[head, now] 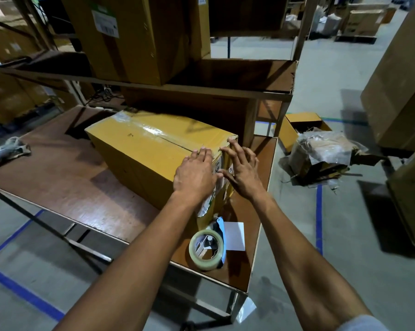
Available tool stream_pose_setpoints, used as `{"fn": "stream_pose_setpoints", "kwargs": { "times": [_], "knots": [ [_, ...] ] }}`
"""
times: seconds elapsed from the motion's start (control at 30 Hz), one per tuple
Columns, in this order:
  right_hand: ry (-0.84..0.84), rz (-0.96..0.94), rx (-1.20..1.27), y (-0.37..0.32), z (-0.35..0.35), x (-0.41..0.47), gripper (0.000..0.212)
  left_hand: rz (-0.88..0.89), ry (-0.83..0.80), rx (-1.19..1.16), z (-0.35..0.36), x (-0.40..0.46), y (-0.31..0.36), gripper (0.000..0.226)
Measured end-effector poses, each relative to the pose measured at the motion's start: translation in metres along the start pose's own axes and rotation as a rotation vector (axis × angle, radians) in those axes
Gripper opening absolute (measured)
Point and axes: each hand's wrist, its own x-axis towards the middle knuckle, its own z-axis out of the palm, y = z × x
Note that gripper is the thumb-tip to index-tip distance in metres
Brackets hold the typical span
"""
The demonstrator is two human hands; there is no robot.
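Observation:
A closed yellow cardboard box [144, 149] lies on the brown table [58, 182], its top seam sealed with clear tape. My left hand [194, 173] lies flat on the box's near top corner, fingers straight. Beside it, my right hand [242, 168] presses with spread, straight fingers against the box's near end, over the labels there. A tape dispenser with a roll of clear tape [206, 247] stands on the table in front of the box, next to a white paper sheet [234, 236].
A shelf [225, 90] above the table carries a large carton [130, 37]. A crumpled rag [5, 150] lies at the table's left. On the floor to the right are an open box [299, 125] and a heap of plastic and cardboard scraps [321, 154]. Tall cartons [397, 91] stand far right.

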Motion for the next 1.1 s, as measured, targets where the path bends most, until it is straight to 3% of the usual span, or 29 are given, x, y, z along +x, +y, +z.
{"fn": "stream_pose_setpoints", "kwargs": {
  "times": [0.1, 0.3, 0.47, 0.63, 0.77, 1.1],
  "knots": [
    [0.107, -0.086, -0.053, -0.004, -0.012, 0.010, 0.050, -0.016, 0.016, -0.020, -0.001, 0.000, 0.001, 0.073],
    [-0.030, -0.303, -0.188, 0.007, -0.020, 0.022, 0.075, -0.015, 0.005, -0.009, -0.002, 0.000, 0.001, 0.065],
    [-0.060, -0.456, -0.183, 0.012, -0.029, 0.048, 0.069, -0.015, 0.006, 0.014, -0.002, 0.002, 0.001, 0.064],
    [-0.125, -0.520, -0.136, 0.018, -0.037, 0.067, 0.065, -0.023, 0.008, 0.028, -0.004, 0.003, 0.003, 0.064],
    [-0.077, -0.505, -0.092, 0.022, -0.032, 0.067, 0.062, -0.030, 0.008, 0.039, 0.002, 0.009, 0.002, 0.067],
    [-0.072, -0.484, -0.138, 0.020, -0.023, 0.059, 0.096, -0.045, 0.011, 0.026, -0.004, 0.004, 0.007, 0.080]
  ]
}}
